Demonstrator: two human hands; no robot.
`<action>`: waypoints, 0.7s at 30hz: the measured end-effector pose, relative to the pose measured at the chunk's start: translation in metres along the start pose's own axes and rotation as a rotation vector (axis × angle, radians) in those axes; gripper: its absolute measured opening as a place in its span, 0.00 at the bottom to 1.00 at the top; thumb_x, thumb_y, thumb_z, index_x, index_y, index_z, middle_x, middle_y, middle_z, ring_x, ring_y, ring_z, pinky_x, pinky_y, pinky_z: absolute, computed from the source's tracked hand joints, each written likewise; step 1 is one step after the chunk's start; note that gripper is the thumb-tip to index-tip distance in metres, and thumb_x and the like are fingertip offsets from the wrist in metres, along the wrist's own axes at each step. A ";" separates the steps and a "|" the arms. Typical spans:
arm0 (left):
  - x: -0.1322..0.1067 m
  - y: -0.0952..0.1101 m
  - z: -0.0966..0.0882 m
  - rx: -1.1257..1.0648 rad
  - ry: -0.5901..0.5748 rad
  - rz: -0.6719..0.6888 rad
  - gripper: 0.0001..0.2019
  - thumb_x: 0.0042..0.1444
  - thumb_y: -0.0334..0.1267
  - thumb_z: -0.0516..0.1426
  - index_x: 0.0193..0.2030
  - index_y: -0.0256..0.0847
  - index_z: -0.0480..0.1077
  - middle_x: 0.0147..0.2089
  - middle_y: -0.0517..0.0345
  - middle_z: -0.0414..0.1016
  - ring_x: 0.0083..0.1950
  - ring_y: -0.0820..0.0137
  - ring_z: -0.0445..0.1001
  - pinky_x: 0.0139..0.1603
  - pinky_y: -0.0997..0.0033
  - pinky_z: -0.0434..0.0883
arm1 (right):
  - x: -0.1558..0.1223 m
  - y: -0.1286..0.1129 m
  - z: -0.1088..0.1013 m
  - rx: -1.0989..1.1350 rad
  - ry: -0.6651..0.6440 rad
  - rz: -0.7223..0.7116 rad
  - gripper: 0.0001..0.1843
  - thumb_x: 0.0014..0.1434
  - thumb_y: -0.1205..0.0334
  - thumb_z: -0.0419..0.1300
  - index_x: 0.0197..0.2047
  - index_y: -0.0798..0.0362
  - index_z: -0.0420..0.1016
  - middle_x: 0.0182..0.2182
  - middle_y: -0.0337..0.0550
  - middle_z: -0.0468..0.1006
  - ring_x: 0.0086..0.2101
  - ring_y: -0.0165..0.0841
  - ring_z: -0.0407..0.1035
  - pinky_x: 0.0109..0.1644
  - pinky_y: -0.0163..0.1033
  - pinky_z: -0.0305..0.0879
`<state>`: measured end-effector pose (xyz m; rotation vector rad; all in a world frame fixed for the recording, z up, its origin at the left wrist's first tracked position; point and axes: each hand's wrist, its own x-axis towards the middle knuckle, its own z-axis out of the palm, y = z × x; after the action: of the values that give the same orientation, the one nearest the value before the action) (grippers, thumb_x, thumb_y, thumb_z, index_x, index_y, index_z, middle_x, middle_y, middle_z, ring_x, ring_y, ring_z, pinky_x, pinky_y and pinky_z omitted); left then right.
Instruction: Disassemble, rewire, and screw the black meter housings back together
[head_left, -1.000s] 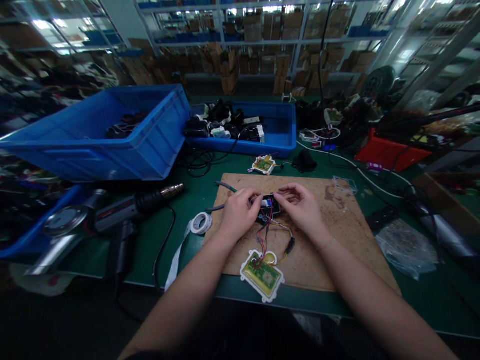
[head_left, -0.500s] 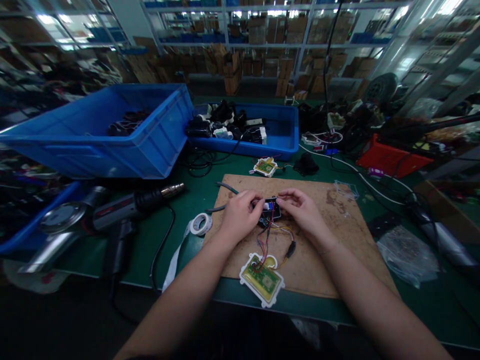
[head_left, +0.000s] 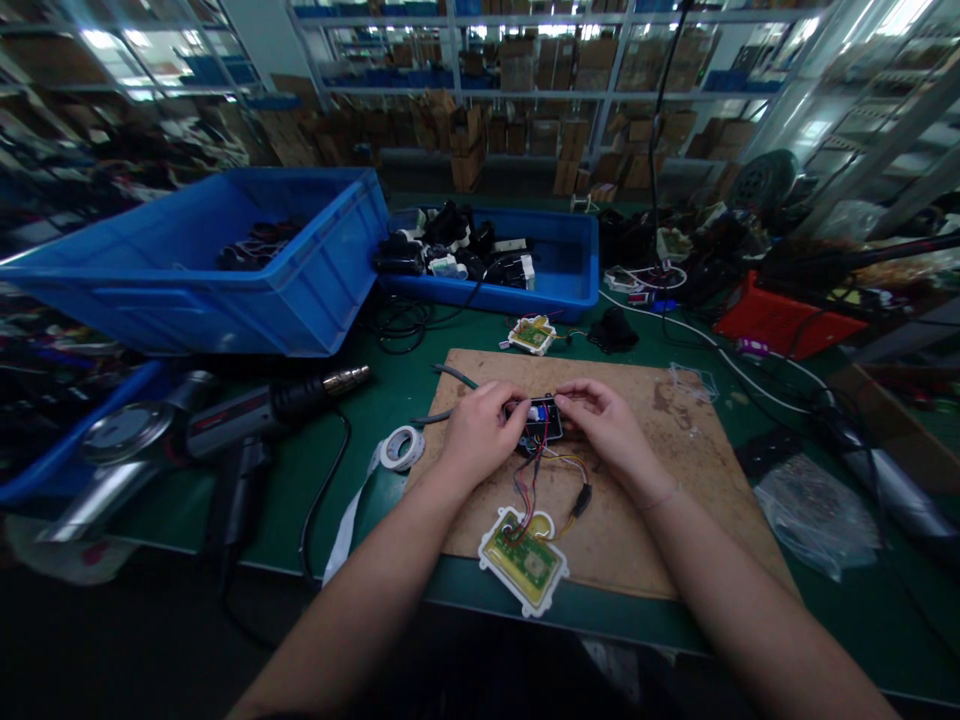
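Note:
On a brown board (head_left: 675,470) my left hand (head_left: 478,428) and my right hand (head_left: 611,425) both pinch a small black part (head_left: 541,415) from either side, fingers curled. Red, blue and yellow wires (head_left: 534,470) run from that part down to a yellow-green circuit board in a white frame (head_left: 525,560) at the board's near edge. A grey cable (head_left: 450,375) passes behind my left hand.
A heat gun (head_left: 255,415) and a roll of white tape (head_left: 401,447) lie left on the green table (head_left: 375,360). Blue bins (head_left: 225,260) (head_left: 562,260) stand behind, a second circuit board (head_left: 531,334) and red tray (head_left: 780,315) further back, a plastic bag (head_left: 814,510) right.
My hands closed in slightly on the black part and the wired board shifted a little; otherwise the scene is the same.

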<state>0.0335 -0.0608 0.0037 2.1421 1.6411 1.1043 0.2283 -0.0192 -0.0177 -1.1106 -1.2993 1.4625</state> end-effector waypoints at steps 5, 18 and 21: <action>-0.001 0.000 0.001 -0.007 -0.004 -0.004 0.04 0.63 0.34 0.57 0.38 0.41 0.73 0.36 0.57 0.76 0.38 0.67 0.74 0.39 0.69 0.67 | 0.000 -0.001 0.001 -0.063 0.010 -0.041 0.19 0.51 0.50 0.71 0.40 0.52 0.76 0.30 0.38 0.77 0.28 0.29 0.70 0.32 0.35 0.69; -0.001 0.001 0.002 -0.014 -0.008 -0.022 0.04 0.64 0.33 0.56 0.39 0.42 0.73 0.37 0.58 0.76 0.39 0.67 0.74 0.40 0.68 0.66 | -0.003 -0.005 0.006 -0.100 0.028 -0.057 0.20 0.52 0.47 0.70 0.40 0.53 0.75 0.27 0.39 0.77 0.28 0.31 0.71 0.31 0.35 0.70; -0.001 0.004 0.001 -0.004 -0.003 -0.037 0.04 0.63 0.33 0.57 0.38 0.42 0.73 0.36 0.58 0.76 0.39 0.67 0.74 0.39 0.68 0.66 | -0.003 -0.006 0.006 -0.094 0.023 -0.046 0.20 0.52 0.47 0.70 0.40 0.53 0.75 0.27 0.39 0.76 0.27 0.31 0.70 0.30 0.35 0.69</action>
<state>0.0365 -0.0628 0.0049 2.1013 1.6692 1.0921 0.2233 -0.0231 -0.0109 -1.1475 -1.3803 1.3627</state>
